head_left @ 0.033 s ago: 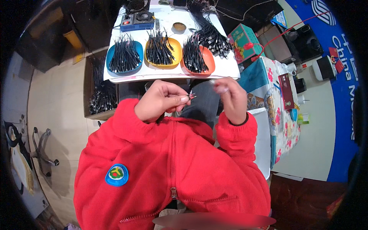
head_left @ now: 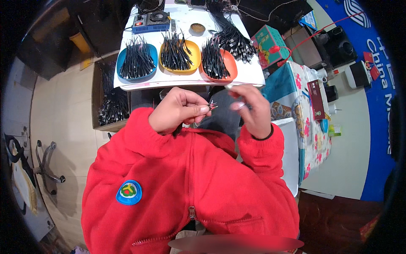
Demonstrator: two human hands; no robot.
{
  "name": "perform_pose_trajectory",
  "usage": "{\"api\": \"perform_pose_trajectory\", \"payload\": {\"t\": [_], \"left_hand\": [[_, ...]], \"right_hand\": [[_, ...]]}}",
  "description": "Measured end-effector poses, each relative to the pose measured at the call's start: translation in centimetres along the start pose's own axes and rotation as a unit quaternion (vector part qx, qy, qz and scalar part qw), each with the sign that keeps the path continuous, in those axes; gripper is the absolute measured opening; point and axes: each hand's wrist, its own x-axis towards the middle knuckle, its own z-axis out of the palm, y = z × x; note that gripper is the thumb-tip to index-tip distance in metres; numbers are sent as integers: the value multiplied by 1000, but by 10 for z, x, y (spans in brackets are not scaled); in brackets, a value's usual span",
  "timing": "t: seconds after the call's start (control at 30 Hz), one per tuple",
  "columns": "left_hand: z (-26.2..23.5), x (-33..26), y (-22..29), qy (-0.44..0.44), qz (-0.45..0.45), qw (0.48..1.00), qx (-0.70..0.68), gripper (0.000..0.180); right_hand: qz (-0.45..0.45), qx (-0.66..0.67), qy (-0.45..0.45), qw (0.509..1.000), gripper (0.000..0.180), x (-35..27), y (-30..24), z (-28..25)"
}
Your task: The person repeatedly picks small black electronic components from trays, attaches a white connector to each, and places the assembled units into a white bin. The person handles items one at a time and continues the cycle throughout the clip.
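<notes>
A white-topped desk (head_left: 182, 17) carries everything, with pinkish marks along its near edge. Near that edge sits a yellow tray (head_left: 196, 54), filled with black cables. Just left of the yellow tray is a blue tray (head_left: 154, 54), and just right of it an orange tray (head_left: 229, 64), both holding similar cables. Beyond the yellow tray and to its left stands a blue-and-grey heating appliance (head_left: 151, 23) with a red switch and round dark top. Beyond the yellow tray, slightly right, is a small round dish (head_left: 197, 34) with brownish contents. Farther right of the yellow tray and beyond it spreads a loose cable pile (head_left: 237, 44), plug ends toward the near side.
</notes>
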Motion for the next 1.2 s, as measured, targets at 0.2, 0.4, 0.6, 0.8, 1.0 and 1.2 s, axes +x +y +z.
{"api": "perform_pose_trajectory", "payload": {"t": [0.2, 0.4, 0.6, 0.8, 1.0, 1.2], "left_hand": [[0, 3, -1, -58, -34, 995, -67, 15], [3, 4, -6, -20, 45, 998, 33, 15], [13, 7, -21, 94, 468, 664, 576, 11], [10, 5, -20, 80, 387, 800, 451, 11], [14, 1, -20, 74, 278, 901, 323, 12], [16, 4, -28, 98, 467, 654, 587, 17]], "right_hand": [[-206, -55, -33, 976, 33, 5, -3, 7], [-216, -79, -21, 973, 25, 4, -2, 13], [268, 417, -124, 859, 12, -12, 11, 26], [99, 109, -29, 989, 14, -21, 0, 17], [-183, -146, 41, 971, 24, -14, -7, 22], [263, 412, -102, 867, 9, -21, 8, 25]]}}
